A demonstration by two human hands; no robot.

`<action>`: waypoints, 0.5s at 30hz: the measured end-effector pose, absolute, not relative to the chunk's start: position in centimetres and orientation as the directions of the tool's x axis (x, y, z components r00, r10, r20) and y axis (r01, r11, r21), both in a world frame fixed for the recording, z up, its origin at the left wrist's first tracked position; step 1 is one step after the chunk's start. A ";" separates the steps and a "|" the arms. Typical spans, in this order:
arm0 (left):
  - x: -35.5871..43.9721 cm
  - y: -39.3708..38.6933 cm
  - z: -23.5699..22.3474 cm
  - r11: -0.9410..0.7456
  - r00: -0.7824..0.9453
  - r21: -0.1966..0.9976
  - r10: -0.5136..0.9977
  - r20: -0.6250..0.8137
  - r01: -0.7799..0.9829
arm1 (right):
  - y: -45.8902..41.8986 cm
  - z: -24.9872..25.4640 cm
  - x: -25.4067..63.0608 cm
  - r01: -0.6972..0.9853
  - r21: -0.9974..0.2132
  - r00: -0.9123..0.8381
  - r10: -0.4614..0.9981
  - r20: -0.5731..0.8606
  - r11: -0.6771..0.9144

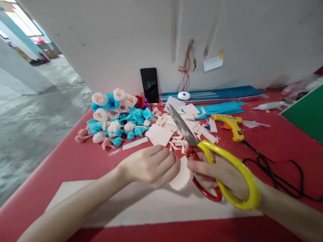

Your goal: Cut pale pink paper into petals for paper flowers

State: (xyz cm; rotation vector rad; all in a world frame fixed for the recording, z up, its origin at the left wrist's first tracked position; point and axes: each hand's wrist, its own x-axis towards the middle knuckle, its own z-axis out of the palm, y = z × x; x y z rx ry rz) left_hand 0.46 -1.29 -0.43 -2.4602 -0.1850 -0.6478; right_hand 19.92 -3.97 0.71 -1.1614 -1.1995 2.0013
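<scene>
A small stack of pale peach crepe-paper petals point(182, 176) is sitting between the two hands, its rounded lower edge showing just below the grip. The left hand point(153, 166) is lying over the stack's left side, knuckles upward and fingers curled tightly in; its fingertips are hiding underneath, so I cannot tell exactly how they are pinching. The left forearm is slanting up from the lower left, the wrist nearly straight. The right hand point(219, 168) is meeting the stack's right edge with its fingers bent and close together, while also carrying the yellow-and-red-handled scissors point(187, 135). The large yellow loop is lying across the hand, the smaller red one is hanging below the fingers, and the blades are pointing up and leftward, together and away from the petals.

Under both hands, a long pale paper sheet point(151, 208) is covering part of the red tabletop point(63, 161). Just beyond the grip, a peach paper square point(159, 134) is lying among cut scraps. Beyond the left hand, turquoise crepe-paper flowers point(136, 116) are bunching with peach ones. Beyond the right hand, a yellow glue gun point(232, 124) is resting on its side. Farthest from the grip, a black smartphone point(149, 85) is leaning against the pale panel point(113, 43).
</scene>
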 end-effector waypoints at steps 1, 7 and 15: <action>0.4 -1.3 -0.5 -0.810 0.879 -0.522 -0.020 0.477 0.265 | -4.1 0.4 20.0 0.007 -0.897 -0.491 0.780 -0.388 -0.441; 0.5 -1.4 -0.3 -0.765 0.874 -0.577 -0.039 0.484 0.285 | -4.3 -1.0 20.8 0.093 -0.943 -0.421 0.845 -0.329 -0.320; 0.6 -1.6 -0.1 -0.764 0.893 -0.593 -0.050 0.446 0.254 | -4.2 -0.1 20.5 0.084 -0.959 -0.409 0.869 -0.279 -0.269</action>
